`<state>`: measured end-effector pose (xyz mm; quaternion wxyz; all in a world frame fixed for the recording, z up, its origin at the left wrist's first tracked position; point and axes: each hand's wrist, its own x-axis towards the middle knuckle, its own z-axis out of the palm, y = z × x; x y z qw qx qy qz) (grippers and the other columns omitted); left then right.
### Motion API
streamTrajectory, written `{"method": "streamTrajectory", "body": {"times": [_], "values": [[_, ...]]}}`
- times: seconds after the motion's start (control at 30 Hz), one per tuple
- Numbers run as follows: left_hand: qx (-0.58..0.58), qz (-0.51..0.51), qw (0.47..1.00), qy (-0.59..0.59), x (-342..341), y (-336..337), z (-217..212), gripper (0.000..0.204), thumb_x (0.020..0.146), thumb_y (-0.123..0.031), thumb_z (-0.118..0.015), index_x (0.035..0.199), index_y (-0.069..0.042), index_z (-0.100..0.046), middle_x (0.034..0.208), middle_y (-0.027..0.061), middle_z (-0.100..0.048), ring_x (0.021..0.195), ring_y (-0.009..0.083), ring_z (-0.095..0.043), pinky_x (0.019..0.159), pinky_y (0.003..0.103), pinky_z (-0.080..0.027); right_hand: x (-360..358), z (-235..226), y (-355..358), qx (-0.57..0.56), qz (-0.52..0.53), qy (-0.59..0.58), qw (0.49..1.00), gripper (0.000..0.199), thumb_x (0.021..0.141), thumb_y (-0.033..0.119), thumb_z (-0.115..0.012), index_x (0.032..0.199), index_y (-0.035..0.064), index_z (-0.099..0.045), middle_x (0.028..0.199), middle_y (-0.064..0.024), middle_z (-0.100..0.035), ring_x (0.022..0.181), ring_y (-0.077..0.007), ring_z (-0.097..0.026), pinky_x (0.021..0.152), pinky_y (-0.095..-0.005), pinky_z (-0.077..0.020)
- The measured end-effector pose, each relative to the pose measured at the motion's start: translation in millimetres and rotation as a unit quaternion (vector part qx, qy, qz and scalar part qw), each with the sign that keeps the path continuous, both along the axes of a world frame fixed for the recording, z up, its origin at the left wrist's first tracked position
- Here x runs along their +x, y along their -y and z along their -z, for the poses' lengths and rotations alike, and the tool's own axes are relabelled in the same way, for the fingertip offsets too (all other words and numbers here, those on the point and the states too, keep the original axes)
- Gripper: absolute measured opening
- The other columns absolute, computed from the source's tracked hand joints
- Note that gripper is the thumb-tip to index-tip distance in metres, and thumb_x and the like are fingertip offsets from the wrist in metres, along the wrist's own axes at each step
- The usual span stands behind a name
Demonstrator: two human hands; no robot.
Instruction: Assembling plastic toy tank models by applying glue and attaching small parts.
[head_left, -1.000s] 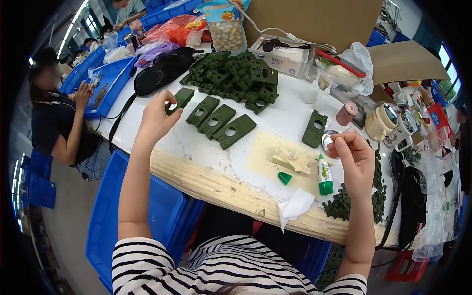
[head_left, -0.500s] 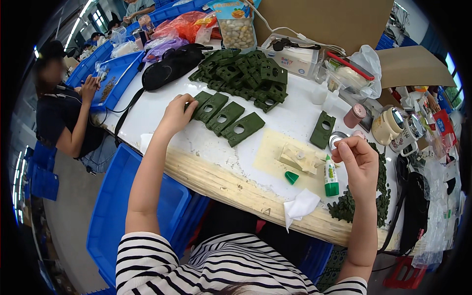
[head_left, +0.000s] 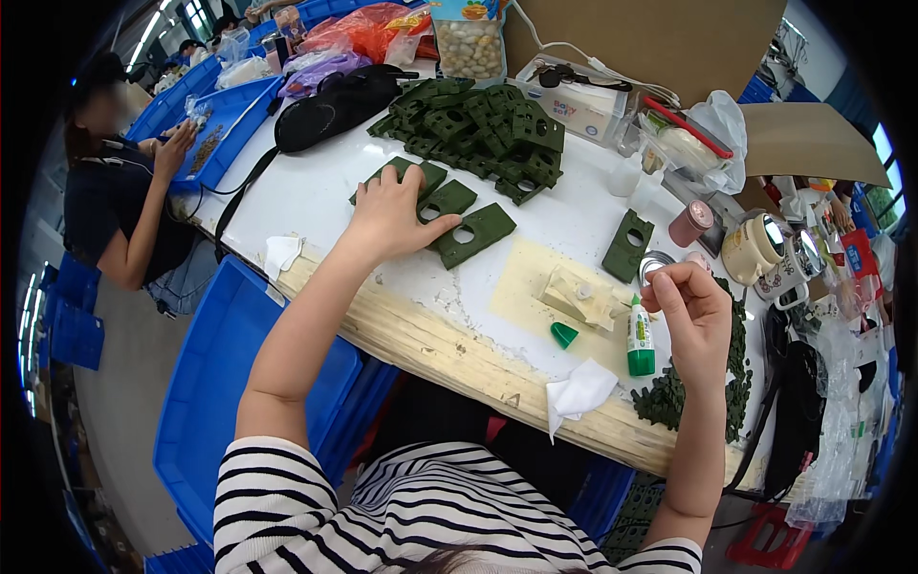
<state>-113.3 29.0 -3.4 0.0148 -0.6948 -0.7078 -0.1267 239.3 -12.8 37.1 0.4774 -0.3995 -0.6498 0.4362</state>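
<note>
Pick-up step judged in hand. Left hand (head_left: 390, 215), spread flat, is laid on green plates (head_left: 449, 206) mid-table (head_left: 316, 191), none gripped. Right hand (head_left: 690, 311) is pinched near a small tin (head_left: 655, 266) at the right edge; contents cannot be told. Closing fingers around one plate is called for next.

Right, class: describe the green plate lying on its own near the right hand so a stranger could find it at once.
Start at the white worktable and find the big heap of green plates at its far side. Move toward the right hand, past the yellow mat. The lone green plate lies just beyond that mat: apart from the others, with two round holes.
</note>
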Motion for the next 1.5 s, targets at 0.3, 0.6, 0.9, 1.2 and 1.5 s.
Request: {"method": "streamTrajectory", "body": {"times": [0.3, 0.6, 0.9, 1.2, 1.5], "values": [[-0.062, 0.005, 0.996, 0.057, 4, 4, -3, 0.073, 0.071, -0.068, -0.066, 0.104, -0.004, -0.053, 0.112, 0.0188, -0.048, 0.103, 0.0418, -0.052, 0.1, 0.069, -0.022, -1, 1, 1, -0.002, -0.005, 0.013, 1.0, 0.014, 0.092, 0.011, -0.061, 0.091, -0.0031, -0.062, 0.084, -0.0046, -0.065, 0.075, -0.0074, -0.061, 0.072, -0.023, -0.0519], [-0.128, 0.009, 0.991, 0.033, 2, 0, -13, 0.054, 0.069, -0.057, -0.071, 0.092, -0.01, -0.059, 0.105, 0.0147, -0.054, 0.106, 0.0417, -0.051, 0.099, 0.077, -0.016, -3, 1, 0, 0.001, -0.007, 0.02, 1.0, 0.015, 0.092, 0.012, -0.061, 0.09, -0.0034, -0.062, 0.08, -0.0036, -0.064, 0.074, -0.0075, -0.061, 0.071, -0.0224, -0.051], [-0.198, 0.009, 0.98, 0.006, 5, -9, -23, 0.055, 0.065, -0.06, -0.074, 0.062, -0.009, -0.056, 0.092, 0.0087, -0.055, 0.102, 0.0314, -0.054, 0.095, 0.078, -0.02, -8, 2, 7, 0.029, -0.02, 0.036, 0.999, 0.015, 0.092, 0.01, -0.06, 0.09, -0.0039, -0.063, 0.078, -0.0023, -0.063, 0.073, -0.0075, -0.061, 0.07, -0.0215, -0.0499], [-0.21, 0.038, 0.976, 0.052, -12, -18, -16, 0.053, 0.063, -0.057, -0.072, 0.057, -0.007, -0.054, 0.077, 0.012, -0.064, 0.107, 0.0442, -0.048, 0.098, 0.078, -0.013, -53, 28, 36, 0.433, -0.175, 0.262, 0.845, 0.012, 0.072, 0.008, -0.073, 0.078, 0.0058, -0.063, 0.067, -0.0036, -0.056, 0.059, -0.0202, -0.057, 0.052, -0.0301, -0.045], [0.044, 0.008, 0.992, 0.119, -80, 103, -53, 0.037, 0.071, -0.027, -0.075, 0.065, -0.001, -0.049, 0.072, 0.0048, -0.047, 0.071, 0.0161, -0.047, 0.065, 0.03, -0.038, -52, 27, 32, 0.436, -0.163, 0.284, 0.838, 0.013, 0.071, 0.007, -0.073, 0.078, 0.0045, -0.062, 0.068, -0.005, -0.057, 0.06, -0.0212, -0.058, 0.051, -0.0311, -0.0458]]}}
